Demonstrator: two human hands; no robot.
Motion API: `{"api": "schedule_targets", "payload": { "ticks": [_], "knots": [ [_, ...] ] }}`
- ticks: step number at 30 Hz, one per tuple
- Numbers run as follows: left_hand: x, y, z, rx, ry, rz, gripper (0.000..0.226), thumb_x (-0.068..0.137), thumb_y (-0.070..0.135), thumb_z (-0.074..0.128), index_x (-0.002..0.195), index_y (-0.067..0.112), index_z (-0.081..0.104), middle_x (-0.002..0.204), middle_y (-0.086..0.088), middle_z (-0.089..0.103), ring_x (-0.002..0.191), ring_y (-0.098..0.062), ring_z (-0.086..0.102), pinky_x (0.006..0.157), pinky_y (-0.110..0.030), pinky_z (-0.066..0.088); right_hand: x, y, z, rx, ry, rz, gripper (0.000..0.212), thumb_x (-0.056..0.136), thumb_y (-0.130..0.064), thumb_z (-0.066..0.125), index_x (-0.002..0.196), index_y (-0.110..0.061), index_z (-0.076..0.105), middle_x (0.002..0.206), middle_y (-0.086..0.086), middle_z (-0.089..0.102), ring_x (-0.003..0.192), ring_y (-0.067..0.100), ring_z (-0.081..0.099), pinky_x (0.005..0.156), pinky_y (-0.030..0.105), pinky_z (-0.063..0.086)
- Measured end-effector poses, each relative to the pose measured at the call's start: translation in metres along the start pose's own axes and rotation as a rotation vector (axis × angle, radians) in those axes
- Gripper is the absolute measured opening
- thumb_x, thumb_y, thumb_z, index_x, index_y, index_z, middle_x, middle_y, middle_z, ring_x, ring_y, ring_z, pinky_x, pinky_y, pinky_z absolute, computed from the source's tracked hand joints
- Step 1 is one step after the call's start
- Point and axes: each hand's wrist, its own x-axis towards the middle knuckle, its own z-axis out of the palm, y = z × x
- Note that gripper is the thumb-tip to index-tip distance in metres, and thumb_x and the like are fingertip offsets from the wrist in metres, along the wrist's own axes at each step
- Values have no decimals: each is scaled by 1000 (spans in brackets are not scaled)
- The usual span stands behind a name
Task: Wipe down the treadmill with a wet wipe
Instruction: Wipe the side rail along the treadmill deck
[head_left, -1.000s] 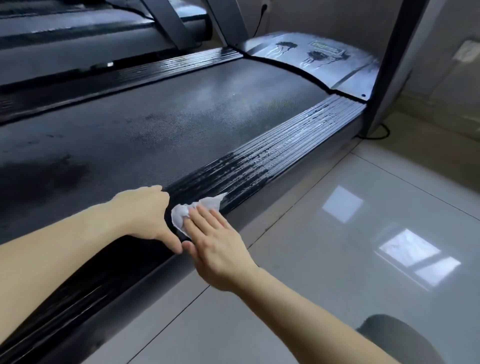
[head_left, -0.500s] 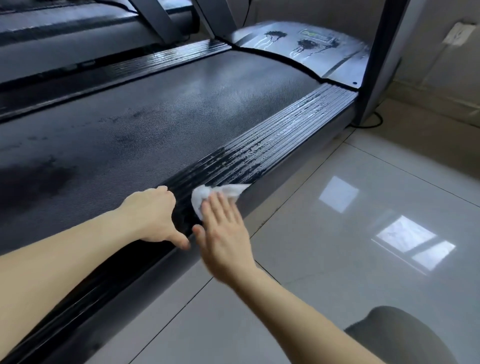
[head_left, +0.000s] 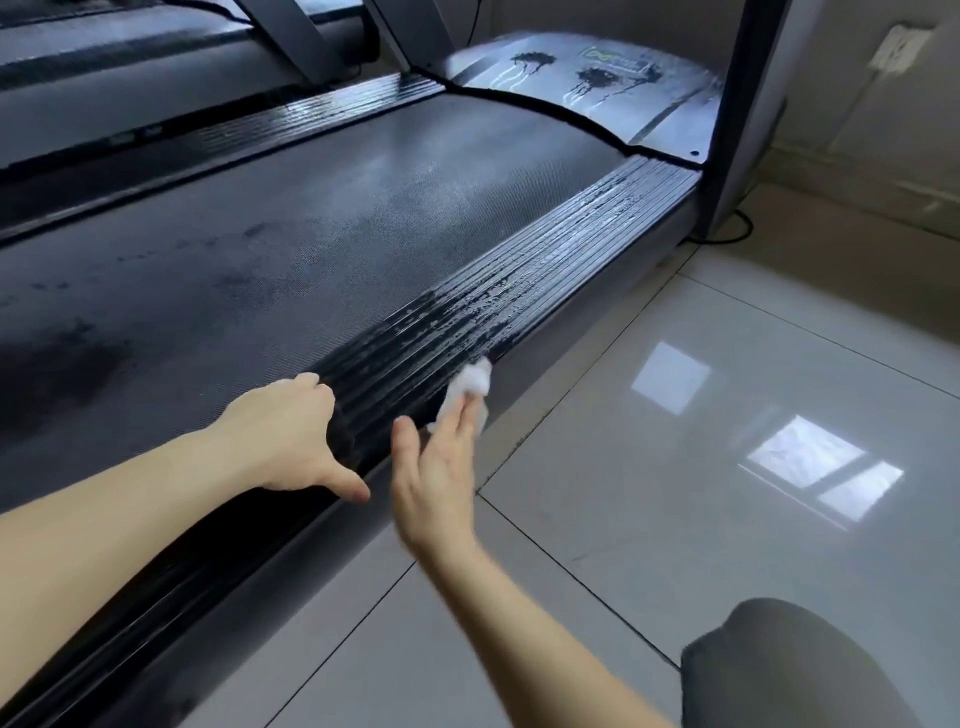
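Note:
The treadmill fills the left and middle of the head view, with a grey running belt and a ribbed black side rail that glistens wet. A crumpled white wet wipe lies against the rail's outer edge. My right hand presses it there with flat, extended fingers. My left hand rests on the rail beside the belt, knuckles up, thumb stretched out, holding nothing.
The silver motor cover with dark drip marks sits at the belt's far end, beside a grey upright post. A black cable lies at the post's foot. Glossy floor tiles stretch right. My dark-clad knee shows at bottom right.
My right hand has slid the wipe rightward across the ribbed rail, from beside the left hand to the rail's outer edge. The left hand stays in place on the rail.

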Motion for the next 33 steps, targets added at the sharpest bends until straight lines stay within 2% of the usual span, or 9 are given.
{"api": "schedule_targets", "payload": {
  "ticks": [6,8,12,15,18,21,24,29,33],
  "knots": [
    [0,10,-11,81,-40,-26,82,50,91,70,83,21,41,97,7,42,87,-17,51,68,-32,41,-21,-20,11,297,-67,147,80,108,-41,39,157,-26,-24,160,-25,-23,142,-18,-18,103,-6,-4],
    [1,14,-16,83,-71,-45,83,46,93,71,79,23,39,98,6,43,86,-19,53,68,-33,43,28,-2,-3,266,19,216,81,107,-48,35,160,-22,-20,166,-17,-16,150,-6,-12,113,2,-2],
    [12,20,-31,5,-65,-114,88,51,99,61,85,19,51,97,6,59,87,-20,61,75,-33,50,78,34,-18,240,56,373,84,101,-63,28,163,-22,-12,171,-8,-8,156,9,-6,129,43,4],
    [30,29,-38,-108,41,-99,98,55,98,59,110,17,63,114,4,65,103,-22,64,86,-36,53,21,23,1,300,30,228,80,100,-64,30,163,-27,-2,169,-14,1,155,6,-2,128,35,7],
    [48,45,-37,-280,96,-15,102,60,92,65,130,17,59,142,-1,51,128,-24,52,98,-40,46,-42,12,17,346,-21,90,75,109,-46,33,159,-32,-20,164,-26,-24,149,-8,-21,117,8,-1],
    [62,53,-31,-256,132,26,96,61,90,65,121,14,59,128,-4,51,128,-27,50,90,-39,44,-10,28,18,441,9,228,79,106,-55,30,159,-31,-22,164,-25,-26,148,-9,-21,126,27,-3],
    [70,52,-29,-185,149,33,95,58,91,65,113,14,62,121,-3,50,120,-27,52,90,-40,45,67,53,-4,562,86,517,92,92,-74,25,161,-28,-17,169,-16,-15,155,3,-9,129,43,1],
    [75,53,-32,-169,111,40,88,56,91,65,102,16,60,111,-1,46,110,-27,51,86,-39,46,90,78,-15,814,185,653,70,106,-63,22,163,-31,-1,167,-19,-1,155,5,3,125,36,4],
    [74,55,-33,-175,86,14,97,59,87,68,119,12,59,128,-5,47,121,-29,51,90,-40,44,17,75,30,921,-24,819,75,99,-74,25,159,-30,33,162,-10,35,150,9,31,125,34,19]
  ]
}}
